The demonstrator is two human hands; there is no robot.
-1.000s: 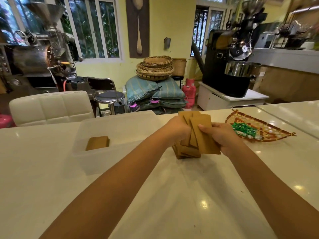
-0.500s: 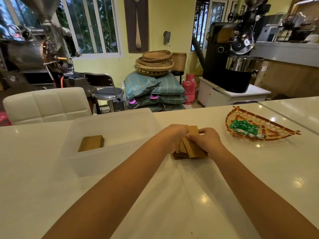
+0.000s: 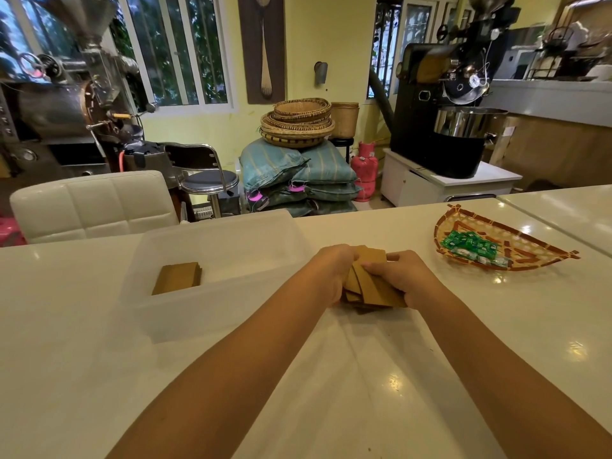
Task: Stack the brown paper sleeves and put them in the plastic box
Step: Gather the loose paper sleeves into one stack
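Observation:
A loose pile of brown paper sleeves [image 3: 370, 285] lies on the white counter, fanned and uneven. My left hand [image 3: 331, 270] grips its left side and my right hand [image 3: 402, 276] presses on its right side, so both hold the pile low on the counter. Left of the pile stands the translucent plastic box [image 3: 212, 313]. A small neat stack of sleeves [image 3: 177, 278] lies inside the box at its left end. Parts of the pile are hidden under my fingers.
A woven boat-shaped tray [image 3: 510, 263] with green wrapped sweets sits on the counter to the right. A white padded chair [image 3: 89, 203] stands behind the counter at the left. Coffee roasters, sacks and baskets fill the room beyond.
One second ago my hands held the sleeves raised and fanned above the pile. They have lowered them onto the pile, and both hands now close around it on the counter.

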